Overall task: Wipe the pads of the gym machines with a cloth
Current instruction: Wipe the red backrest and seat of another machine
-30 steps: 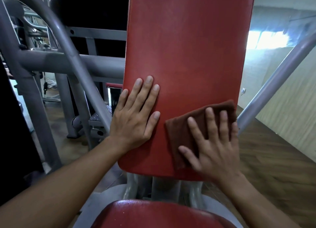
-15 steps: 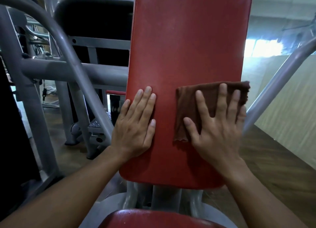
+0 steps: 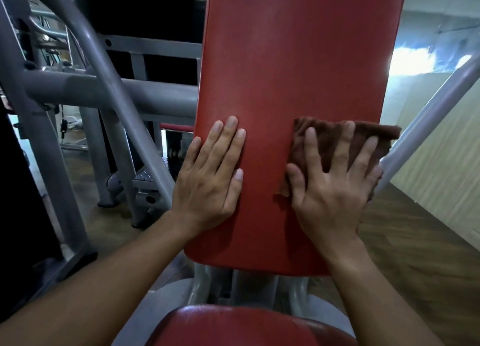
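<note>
Far left I've got the grey steel frame (image 3: 109,91) of the machine, tubes crossing behind. Next, my left hand (image 3: 207,179) lies flat on the left edge of the red back pad (image 3: 298,73), fingers straight and close together, holding nothing; I read that as a brace to steady the upright pad while I scrub. Moving right, my right hand (image 3: 330,190) presses the brown cloth (image 3: 337,140) against the pad's right side, fingers spread wide and straight so the fabric lies flat and covers more vinyl. The cloth's far corner pokes past the pad's right edge. Below, the red seat pad (image 3: 233,327) waits, looking glossy. Wooden floor (image 3: 415,255) at right.
</note>
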`<state>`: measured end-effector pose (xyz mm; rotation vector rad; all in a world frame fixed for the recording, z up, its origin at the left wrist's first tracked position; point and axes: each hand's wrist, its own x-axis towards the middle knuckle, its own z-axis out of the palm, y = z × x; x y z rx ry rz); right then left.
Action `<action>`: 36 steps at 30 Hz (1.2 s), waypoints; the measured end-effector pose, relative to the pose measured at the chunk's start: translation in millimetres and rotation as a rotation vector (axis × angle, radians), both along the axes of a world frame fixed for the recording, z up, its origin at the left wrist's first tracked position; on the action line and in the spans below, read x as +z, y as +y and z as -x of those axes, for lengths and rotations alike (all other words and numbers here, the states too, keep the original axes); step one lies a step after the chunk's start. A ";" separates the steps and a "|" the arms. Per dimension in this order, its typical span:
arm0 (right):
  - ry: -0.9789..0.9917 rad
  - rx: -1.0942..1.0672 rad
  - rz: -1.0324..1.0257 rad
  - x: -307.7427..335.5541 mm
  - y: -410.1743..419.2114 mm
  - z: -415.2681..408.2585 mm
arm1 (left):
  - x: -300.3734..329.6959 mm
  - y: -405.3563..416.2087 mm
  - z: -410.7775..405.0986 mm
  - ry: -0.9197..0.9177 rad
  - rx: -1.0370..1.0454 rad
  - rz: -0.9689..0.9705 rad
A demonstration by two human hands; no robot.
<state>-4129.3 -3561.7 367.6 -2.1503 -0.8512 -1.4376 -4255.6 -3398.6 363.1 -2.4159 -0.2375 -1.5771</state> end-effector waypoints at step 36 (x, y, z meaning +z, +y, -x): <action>1.172 0.137 1.015 -117.1 -72.7 111.2 | -129.7 -134.4 109.6 1.146 0.177 0.889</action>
